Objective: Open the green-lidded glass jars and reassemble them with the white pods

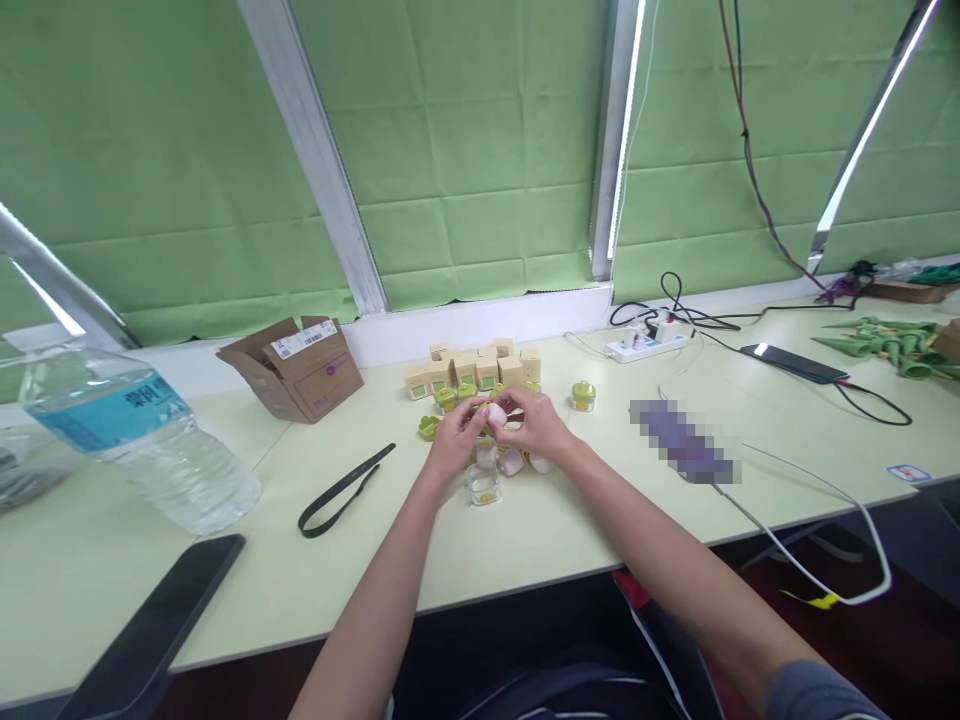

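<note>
My left hand (pixel 456 438) and my right hand (pixel 534 424) meet over the table, fingers closed around a small pale pink rounded piece (pixel 496 413). Just below them lie more pale pink pieces, one of them a pink piece (pixel 511 462) on its side. Nearest to me stands a clear open container (pixel 483 484) with a yellow mark on its front. A green flower-shaped lid (pixel 428 428) rests left of my left hand. Behind my fingers are small containers with green lids, such as a green-lidded container (pixel 445 398), partly hidden. Another lidded container (pixel 583 396) stands to the right.
Several small beige boxes (pixel 465 369) stand at the back. Left are an open cardboard box (pixel 300 372), a black strap (pixel 341 492), a water bottle (pixel 150 440) and a black phone (pixel 161 620). Right are a power strip (pixel 646 347), a charging phone (pixel 795 364) and cables.
</note>
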A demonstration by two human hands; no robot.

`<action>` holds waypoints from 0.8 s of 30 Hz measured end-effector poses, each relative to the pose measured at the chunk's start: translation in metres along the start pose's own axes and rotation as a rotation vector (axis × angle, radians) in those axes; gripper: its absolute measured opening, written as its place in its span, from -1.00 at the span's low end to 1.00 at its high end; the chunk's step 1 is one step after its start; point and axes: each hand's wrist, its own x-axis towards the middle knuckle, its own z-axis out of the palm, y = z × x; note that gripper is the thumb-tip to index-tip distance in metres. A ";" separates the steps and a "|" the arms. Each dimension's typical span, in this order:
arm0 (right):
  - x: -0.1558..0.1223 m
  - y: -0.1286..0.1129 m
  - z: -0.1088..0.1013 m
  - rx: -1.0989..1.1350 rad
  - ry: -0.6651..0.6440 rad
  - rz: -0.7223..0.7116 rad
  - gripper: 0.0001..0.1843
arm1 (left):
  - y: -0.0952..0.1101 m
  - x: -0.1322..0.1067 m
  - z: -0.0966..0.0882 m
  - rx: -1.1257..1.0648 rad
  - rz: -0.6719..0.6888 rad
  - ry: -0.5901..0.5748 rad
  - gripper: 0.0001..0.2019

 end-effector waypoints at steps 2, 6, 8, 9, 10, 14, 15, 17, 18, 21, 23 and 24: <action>0.000 -0.001 -0.002 0.018 -0.040 -0.010 -0.74 | -0.002 0.000 0.000 0.010 -0.018 0.024 -0.57; 0.001 0.000 -0.006 0.026 -0.112 -0.026 -0.62 | -0.004 0.001 -0.001 0.000 -0.017 0.062 -0.54; 0.001 0.003 -0.007 0.006 -0.120 -0.041 -0.58 | -0.004 0.001 -0.001 -0.017 -0.010 0.065 -0.54; 0.002 0.005 -0.007 -0.007 -0.117 -0.051 -0.57 | -0.004 0.001 -0.001 -0.028 -0.011 0.063 -0.54; 0.002 0.007 -0.006 -0.023 -0.113 -0.062 -0.56 | -0.005 0.002 -0.001 -0.037 -0.018 0.061 -0.54; 0.003 0.013 -0.003 -0.098 -0.094 -0.111 -0.55 | -0.007 0.001 0.000 -0.014 -0.039 0.046 -0.55; 0.003 0.015 -0.002 -0.113 -0.087 -0.123 -0.56 | -0.007 0.001 0.000 0.021 -0.031 0.047 -0.57; 0.003 0.016 0.000 -0.133 -0.073 -0.146 -0.59 | -0.008 0.001 0.001 0.128 0.000 0.066 -0.61; 0.003 0.016 0.001 -0.139 -0.067 -0.157 -0.61 | -0.008 0.000 0.001 0.192 0.017 0.082 -0.63; 0.003 0.013 0.002 -0.165 -0.060 -0.184 -0.66 | -0.006 0.000 0.001 0.349 0.051 0.107 -0.66; 0.003 0.010 0.002 -0.189 -0.069 -0.194 -0.69 | -0.003 0.000 0.000 0.393 0.065 0.097 -0.67; 0.002 0.009 0.002 -0.202 -0.075 -0.198 -0.69 | -0.002 0.000 0.000 0.401 0.070 0.089 -0.67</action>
